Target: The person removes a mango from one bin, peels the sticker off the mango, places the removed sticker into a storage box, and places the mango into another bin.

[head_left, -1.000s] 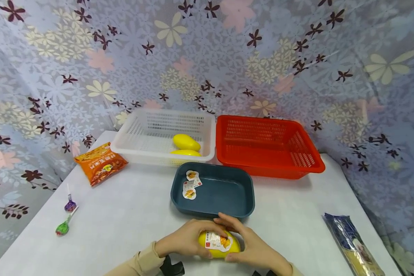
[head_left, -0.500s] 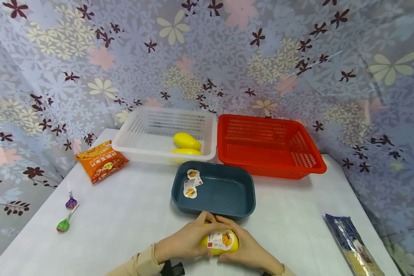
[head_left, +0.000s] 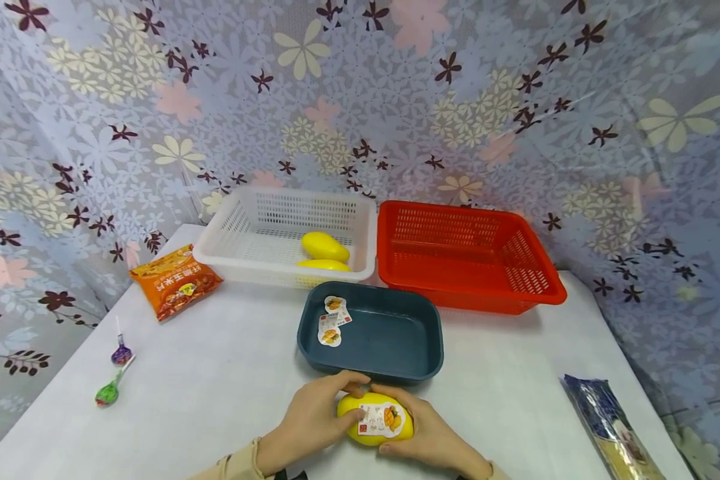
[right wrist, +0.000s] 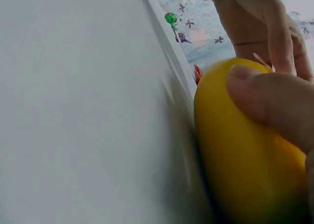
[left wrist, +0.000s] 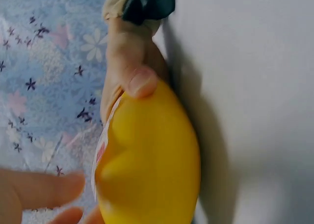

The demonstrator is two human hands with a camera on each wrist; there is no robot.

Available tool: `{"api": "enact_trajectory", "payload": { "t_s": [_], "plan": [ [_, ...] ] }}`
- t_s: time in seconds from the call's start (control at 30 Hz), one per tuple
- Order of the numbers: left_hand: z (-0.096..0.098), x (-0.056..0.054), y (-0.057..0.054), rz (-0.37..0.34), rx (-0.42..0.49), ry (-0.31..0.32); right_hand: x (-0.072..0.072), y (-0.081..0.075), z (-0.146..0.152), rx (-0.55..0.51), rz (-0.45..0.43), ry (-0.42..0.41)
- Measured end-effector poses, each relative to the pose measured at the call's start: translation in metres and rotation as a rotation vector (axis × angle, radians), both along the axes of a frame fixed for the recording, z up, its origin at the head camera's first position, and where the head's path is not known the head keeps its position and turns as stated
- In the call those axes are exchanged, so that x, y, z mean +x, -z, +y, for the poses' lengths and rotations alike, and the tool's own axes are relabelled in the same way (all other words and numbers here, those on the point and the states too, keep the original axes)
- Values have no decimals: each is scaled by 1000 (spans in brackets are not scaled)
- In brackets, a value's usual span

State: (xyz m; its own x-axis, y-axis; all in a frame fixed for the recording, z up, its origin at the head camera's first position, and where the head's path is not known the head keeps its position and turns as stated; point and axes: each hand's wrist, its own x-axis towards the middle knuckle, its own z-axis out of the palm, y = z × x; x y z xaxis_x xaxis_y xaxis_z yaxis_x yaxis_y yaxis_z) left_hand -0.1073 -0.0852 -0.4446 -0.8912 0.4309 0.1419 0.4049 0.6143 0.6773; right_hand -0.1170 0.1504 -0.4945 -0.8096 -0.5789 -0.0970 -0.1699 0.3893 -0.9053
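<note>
A yellow mango (head_left: 349, 405) with a printed label (head_left: 375, 420) on top is in front of the dark blue tray (head_left: 396, 333). My right hand (head_left: 423, 427) grips its right end, thumb on the near side and fingers round the far side. My left hand (head_left: 315, 417) is at the mango's left end, its thumb at the label's left edge and its fingers loosely bent. In the left wrist view a narrow gap shows between the left thumb (left wrist: 49, 188) and the label. The right thumb (right wrist: 265, 96) presses the mango's side in the right wrist view.
Several loose labels (head_left: 331, 320) stick inside the tray. Behind it stand a white basket (head_left: 264, 270) holding two yellow mangoes (head_left: 324, 247) and a red basket (head_left: 456, 297). An orange snack bag (head_left: 177, 283) and two lollipops (head_left: 108, 393) lie left, a blue-and-yellow packet (head_left: 615, 427) right.
The left hand has loosened and drawn back to the left, uncovering the mango's left end. The right hand keeps its grip, and the mango has shifted slightly left.
</note>
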Motion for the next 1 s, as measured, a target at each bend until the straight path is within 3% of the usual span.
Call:
{"api": "enact_trajectory", "payload": {
  "t_s": [0.23, 0.47, 0.57, 0.7, 0.8, 1.0],
  "plan": [
    [2, 7, 5, 128, 18, -128, 1, 2, -6, 33, 60, 11],
    [9, 2, 2, 28, 115, -124, 4, 1, -7, 43, 115, 32],
    [17, 5, 0, 3, 185, -85, 3, 4, -7, 41, 197, 35],
    [30, 10, -3, 68, 184, 13, 0, 8, -8, 36, 283, 49],
    [36, 12, -4, 121, 155, 56, 1, 8, -8, 26, 278, 47],
    [38, 10, -5, 64, 171, 142, 3, 9, -7, 9, 232, 51]
  ]
}}
